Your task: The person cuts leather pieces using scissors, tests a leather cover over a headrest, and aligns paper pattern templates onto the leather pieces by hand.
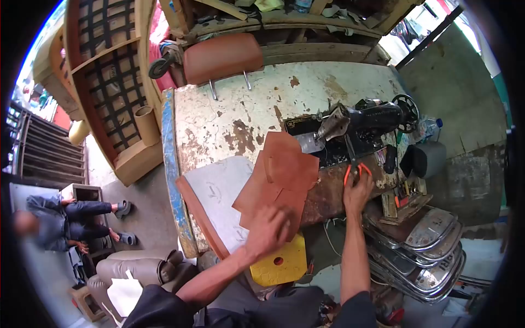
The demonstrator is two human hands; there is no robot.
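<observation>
Brown leather-like pieces (284, 169) lie overlapped at the table's front edge, partly over a white-backed sheet (216, 188) with a brown border. My left hand (268, 232) is on the lower part of the brown pieces, its fingers curled on the material; the fingertips are partly hidden. My right hand (358, 191) is closed around the orange handles of a pair of scissors (350, 150), whose blades point away from me toward the sewing machine. The black sewing machine (377, 117) stands just beyond the scissors.
A brown headrest (224, 57) with metal posts lies on the worn table (246, 104). Right of the machine are a plastic bottle (429, 128) and a dark container (426, 158). Stacked metal-framed parts (421, 257) stand lower right. A yellow stool (279, 262) is before me. Another person (71, 218) sits at left.
</observation>
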